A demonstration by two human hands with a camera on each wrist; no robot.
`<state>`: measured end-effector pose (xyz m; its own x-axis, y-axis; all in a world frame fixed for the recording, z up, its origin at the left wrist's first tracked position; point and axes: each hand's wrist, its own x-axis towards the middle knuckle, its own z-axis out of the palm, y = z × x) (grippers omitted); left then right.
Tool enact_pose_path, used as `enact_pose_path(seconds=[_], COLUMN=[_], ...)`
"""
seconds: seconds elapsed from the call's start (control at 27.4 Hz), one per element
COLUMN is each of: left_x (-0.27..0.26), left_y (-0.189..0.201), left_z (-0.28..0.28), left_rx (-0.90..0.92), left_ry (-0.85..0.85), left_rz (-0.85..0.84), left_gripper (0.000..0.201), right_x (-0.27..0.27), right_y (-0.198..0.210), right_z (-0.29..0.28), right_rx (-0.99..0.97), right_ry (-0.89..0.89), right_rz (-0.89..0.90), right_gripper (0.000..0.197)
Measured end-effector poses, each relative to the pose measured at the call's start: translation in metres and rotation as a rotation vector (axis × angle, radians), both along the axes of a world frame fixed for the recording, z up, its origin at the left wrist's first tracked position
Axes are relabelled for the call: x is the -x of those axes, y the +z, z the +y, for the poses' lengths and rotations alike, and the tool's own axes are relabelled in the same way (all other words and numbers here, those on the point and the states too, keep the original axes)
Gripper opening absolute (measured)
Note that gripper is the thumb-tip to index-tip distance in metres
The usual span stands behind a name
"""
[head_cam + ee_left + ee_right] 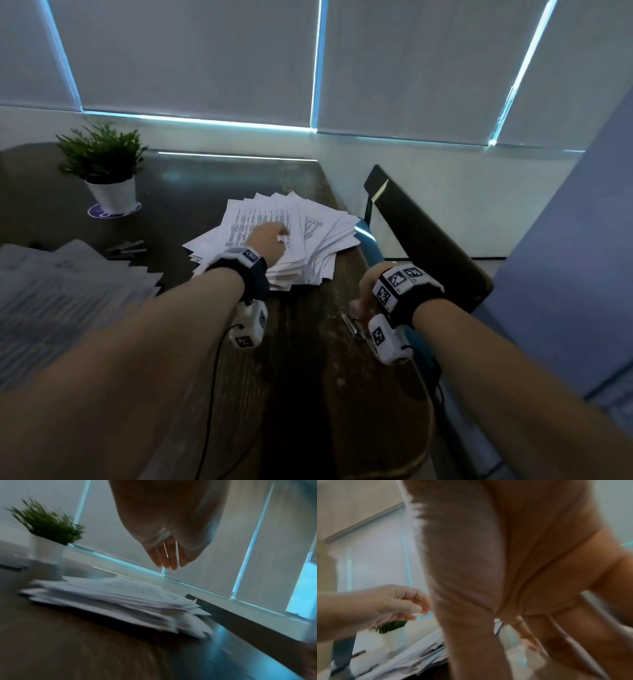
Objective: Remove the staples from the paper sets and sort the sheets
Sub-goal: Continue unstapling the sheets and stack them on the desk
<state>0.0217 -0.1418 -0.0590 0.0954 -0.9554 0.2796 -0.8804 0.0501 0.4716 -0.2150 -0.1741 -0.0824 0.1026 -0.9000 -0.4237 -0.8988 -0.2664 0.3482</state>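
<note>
The fanned heap of printed sheets (291,236) lay on the dark wooden counter (298,359), toward its right edge, the pages splayed at many angles with the corners of the lower ones poking out. Our left hand (270,240) hovered over the top of the heap; in the left wrist view its fingers (164,557) hung loose and straight above the paper, apart from it and holding nothing. Nearer to us, at the counter's right edge, our right hand (368,294) reached down with its fingers curled around a slim metal tool (354,327), most likely a staple remover, though blur kept us from telling its shape; the right wrist view showed a pale bar (597,605) crossing under the bent fingers. A second, blurred spread of papers (65,277) lay on the counter's left side. Beyond it stood a small green plant in a white pot (114,193) on a blue coaster (97,211). A dark chair back (421,233) stood just beside the counter's right edge, and grey roller blinds (191,58) covered the windows behind.
</note>
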Motion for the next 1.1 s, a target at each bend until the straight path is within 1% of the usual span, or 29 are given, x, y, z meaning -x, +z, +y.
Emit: enact_pose_path(seconds=[0.04, 0.07, 0.11, 0.15, 0.18, 0.22, 0.26, 0.29, 0.33, 0.37, 0.4, 0.44, 0.48, 0.55, 0.58, 0.62, 0.69, 0.73, 0.77, 0.8, 0.88, 0.91, 0.95, 0.99, 1.06, 1.1], left_x=[0.014, 0.025, 0.033, 0.038, 0.039, 0.039, 0.039, 0.039, 0.039, 0.041, 0.042, 0.043, 0.044, 0.041, 0.040, 0.039, 0.033, 0.027, 0.019, 0.011, -0.007, -0.015, -0.020, -0.022, -0.018, -0.012], left_y=[-0.001, -0.003, -0.006, -0.011, -0.016, -0.021, -0.026, -0.032, -0.040, -0.047, -0.056, -0.059, -0.059, -0.057, -0.055, -0.051, -0.042, -0.036, -0.033, -0.028, -0.019, -0.017, -0.016, -0.016, -0.011, -0.007], left_z=[0.008, 0.016, 0.023, 0.030, 0.034, 0.038, 0.042, 0.046, 0.050, 0.053, 0.054, 0.054, 0.053, 0.051, 0.052, 0.054, 0.059, 0.061, 0.063, 0.067, 0.072, 0.075, 0.077, 0.082, 0.088, 0.091], left_rx=[-0.019, -0.063, -0.127, -0.193, -0.245, -0.277, -0.315, -0.369, -0.437, -0.508, -0.562, -0.578, -0.567, -0.498, -0.459, -0.433, -0.398, -0.399, -0.410, -0.429, -0.417, -0.410, -0.403, -0.389, -0.311, -0.270], left_ry=[-0.061, -0.111, -0.147, -0.173, -0.193, -0.210, -0.213, -0.202, -0.184, -0.174, -0.178, -0.190, -0.201, -0.197, -0.169, -0.125, -0.055, -0.036, -0.022, -0.027, 0.002, 0.046, 0.064, 0.078, 0.066, 0.070], left_rz=[-0.001, -0.043, -0.112, -0.186, -0.259, -0.325, -0.382, -0.419, -0.445, -0.450, -0.426, -0.393, -0.354, -0.261, -0.226, -0.180, -0.123, -0.104, -0.072, -0.084, -0.056, 0.034, 0.051, 0.047, -0.024, -0.002], left_gripper=[0.030, 0.029, 0.030, 0.031, 0.033, 0.034, 0.036, 0.038, 0.041, 0.049, 0.058, 0.067, 0.075, 0.089, 0.090, 0.085, 0.058, 0.045, 0.038, 0.035, 0.034, 0.033, 0.032, 0.032, 0.035, 0.037], right_x=[-0.003, -0.005, -0.005, -0.005, -0.004, -0.001, 0.004, 0.005, 0.002, 0.001, -0.004, -0.004, -0.005, -0.013, -0.020, -0.027, -0.040, -0.049, -0.057, -0.065, -0.089, -0.102, -0.114, -0.122, -0.127, -0.125], right_y=[0.011, 0.021, 0.027, 0.026, 0.027, 0.013, -0.007, -0.015, -0.002, 0.009, 0.033, 0.042, 0.050, 0.058, 0.062, 0.065, 0.067, 0.063, 0.056, 0.043, 0.021, 0.012, 0.008, 0.008, 0.011, 0.009], right_z=[0.012, 0.023, 0.030, 0.026, 0.022, -0.004, -0.031, -0.044, -0.026, -0.002, 0.041, 0.064, 0.077, 0.087, 0.089, 0.090, 0.099, 0.106, 0.113, 0.118, 0.125, 0.127, 0.129, 0.132, 0.128, 0.122], right_rx=[-0.071, -0.170, -0.211, -0.185, -0.078, 0.016, 0.051, 0.034, 0.028, 0.027, 0.011, 0.021, 0.035, 0.026, 0.046, 0.042, -0.068, -0.124, -0.160, -0.148, -0.081, -0.056, -0.041, -0.022, 0.038, 0.066], right_ry=[0.001, -0.016, 0.013, 0.016, 0.030, 0.050, 0.090, 0.128, 0.125, 0.139, 0.188, 0.210, 0.187, 0.106, 0.072, 0.066, 0.052, 0.055, 0.057, 0.069, 0.087, 0.079, 0.076, 0.085, 0.131, 0.154], right_rz=[-0.052, -0.127, -0.172, -0.166, -0.112, -0.084, -0.081, -0.076, -0.059, -0.053, -0.072, -0.085, -0.142, -0.355, -0.469, -0.548, -0.660, -0.716, -0.766, -0.789, -0.786, -0.789, -0.786, -0.763, -0.662, -0.592], right_gripper=[0.054, 0.045, 0.034, 0.028, 0.037, 0.048, 0.055, 0.055, 0.053, 0.046, 0.037, 0.033, 0.032, 0.021, 0.019, 0.018, 0.017, 0.014, 0.012, 0.015, 0.026, 0.030, 0.033, 0.037, 0.041, 0.042])
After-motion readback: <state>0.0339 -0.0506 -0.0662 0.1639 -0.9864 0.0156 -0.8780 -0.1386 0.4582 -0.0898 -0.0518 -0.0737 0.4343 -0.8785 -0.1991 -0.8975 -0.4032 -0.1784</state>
